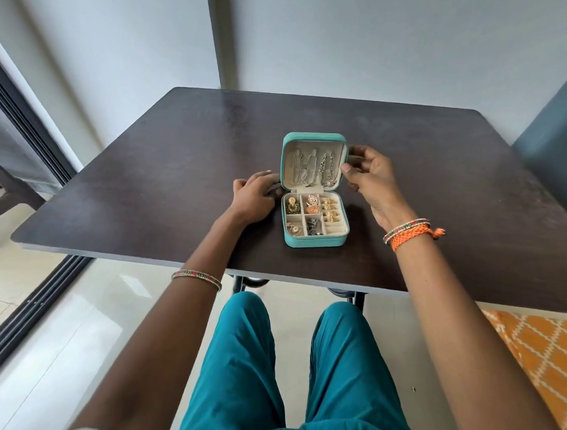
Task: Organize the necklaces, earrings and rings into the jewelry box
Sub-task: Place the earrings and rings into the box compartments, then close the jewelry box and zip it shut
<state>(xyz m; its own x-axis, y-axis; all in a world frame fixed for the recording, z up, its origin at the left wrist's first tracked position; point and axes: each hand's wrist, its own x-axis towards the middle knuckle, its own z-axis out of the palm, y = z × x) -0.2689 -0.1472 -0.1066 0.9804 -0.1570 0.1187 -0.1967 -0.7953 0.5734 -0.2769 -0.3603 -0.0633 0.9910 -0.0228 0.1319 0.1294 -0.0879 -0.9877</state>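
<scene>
A small teal jewelry box (313,242) stands open in the middle of the dark table (146,174). Its lid (314,138) stands upright, with several necklaces (314,168) hanging inside. Earrings (303,212) fill the cream compartments on the left of the base. Gold rings (330,210) sit in the ring rolls on the right. My right hand (368,176) pinches the lid's right edge between thumb and fingers. My left hand (253,196) rests on the table with its fingers against the box's left side, near the hinge.
A dark teal chair back (557,157) stands at the table's right. An orange patterned rug (537,356) lies on the floor lower right. A dark sliding door frame (17,325) runs along the left. My teal-clad knees (287,363) sit under the table's front edge.
</scene>
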